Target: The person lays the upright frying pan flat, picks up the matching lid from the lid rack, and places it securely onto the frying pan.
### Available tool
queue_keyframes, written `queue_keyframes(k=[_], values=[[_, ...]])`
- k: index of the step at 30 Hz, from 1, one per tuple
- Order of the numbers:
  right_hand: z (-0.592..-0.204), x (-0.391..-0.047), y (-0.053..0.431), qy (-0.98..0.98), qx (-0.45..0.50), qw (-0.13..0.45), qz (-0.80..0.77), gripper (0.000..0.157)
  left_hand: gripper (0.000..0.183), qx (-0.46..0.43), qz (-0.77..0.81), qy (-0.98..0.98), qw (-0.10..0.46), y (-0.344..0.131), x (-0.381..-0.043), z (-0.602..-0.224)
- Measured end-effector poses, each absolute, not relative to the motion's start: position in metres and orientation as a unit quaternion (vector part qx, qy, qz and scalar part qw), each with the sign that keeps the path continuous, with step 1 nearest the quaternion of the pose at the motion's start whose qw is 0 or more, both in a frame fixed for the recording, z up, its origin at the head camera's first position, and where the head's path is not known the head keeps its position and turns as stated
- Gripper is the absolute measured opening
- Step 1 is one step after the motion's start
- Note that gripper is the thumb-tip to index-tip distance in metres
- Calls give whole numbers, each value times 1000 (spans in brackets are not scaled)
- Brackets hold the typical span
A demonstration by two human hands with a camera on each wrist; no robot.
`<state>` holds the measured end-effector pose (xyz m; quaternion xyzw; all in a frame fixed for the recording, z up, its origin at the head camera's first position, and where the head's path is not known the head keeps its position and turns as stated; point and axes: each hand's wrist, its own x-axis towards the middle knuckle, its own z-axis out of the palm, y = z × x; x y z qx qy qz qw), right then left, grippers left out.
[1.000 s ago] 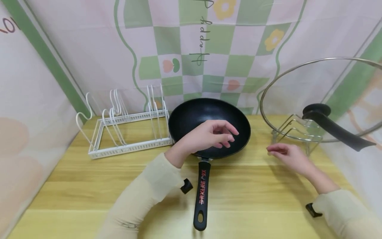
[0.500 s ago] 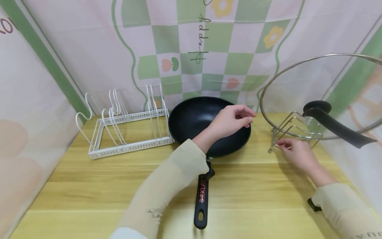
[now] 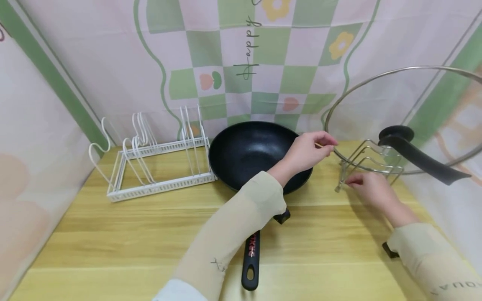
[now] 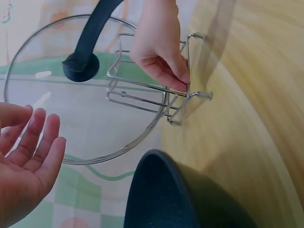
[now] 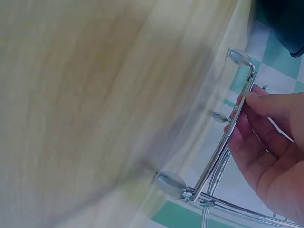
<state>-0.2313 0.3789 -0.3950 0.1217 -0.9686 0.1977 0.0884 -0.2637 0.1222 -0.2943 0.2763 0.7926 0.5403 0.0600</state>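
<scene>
Wire rack (image 3: 367,158) is seen at three o'clock from the frying pan (image 3: 248,156), with twelve taken as away from the person; a glass lid (image 3: 393,115) is held on edge in it. The chief change is in the left hand (image 3: 306,152): a second ago it was held over the pan's middle, and now it has been carried toward three o'clock, close to the lid's rim. Its fingers are seen spread in the left wrist view, with nothing held; whether the rim is touched cannot be told. The right hand (image 3: 373,190) has been shifted slightly, so that the rack's near foot (image 3: 337,189), covered a second ago, is now exposed; the bottom rod (image 5: 213,156) is pinched between thumb and fingers. The rack and lid do not appear to have been displaced on the counter (image 3: 320,251), nor has the white rack (image 3: 163,185) at nine o'clock. From this, work on the rack is judged to be barely begun: one side is secured, while no grip by the left hand is shown.
</scene>
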Motion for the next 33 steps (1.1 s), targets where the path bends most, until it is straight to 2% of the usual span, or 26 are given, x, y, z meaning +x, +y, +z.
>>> queue_keyframes(k=[5, 11, 23, 33], values=[[-394, -233, 379, -970, 131, 83, 186, 11, 11, 256, 525, 811, 42, 137, -269, -304], [-390, -238, 378, -974, 133, 68, 172, 9, 11, 239, 511, 824, 48, 150, -272, -315], [-385, -244, 373, -975, 133, 25, 175, 9, 15, 253, 471, 843, 51, 173, -276, -320], [-383, -242, 380, -978, 116, 16, 172, 11, 21, 264, 355, 888, 122, 207, -276, -324]])
